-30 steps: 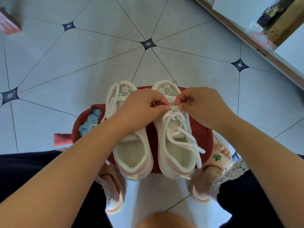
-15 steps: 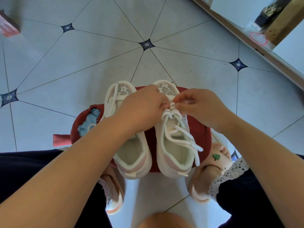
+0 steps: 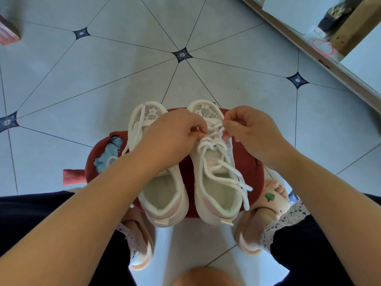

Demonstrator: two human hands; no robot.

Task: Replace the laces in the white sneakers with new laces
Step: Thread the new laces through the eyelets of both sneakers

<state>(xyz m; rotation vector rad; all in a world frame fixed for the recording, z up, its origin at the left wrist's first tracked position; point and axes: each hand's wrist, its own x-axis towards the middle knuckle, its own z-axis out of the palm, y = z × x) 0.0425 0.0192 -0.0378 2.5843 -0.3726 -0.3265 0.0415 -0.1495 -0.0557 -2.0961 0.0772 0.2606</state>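
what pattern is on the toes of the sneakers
White floral lace on the sneaker toes, clearest in the head view.

Two white knit low-top sneakers, pink heel panels, floral mesh toes, sit side by side upright, toes far, heels near. Right sneaker (image 3: 216, 211): thick white cord lace (image 3: 207, 143) bunched and crossed over the tongue at mid-shoe, free ends trailing over the near-right collar. Left sneaker (image 3: 162, 195): loose white lace (image 3: 132, 139) hanging down its left side.
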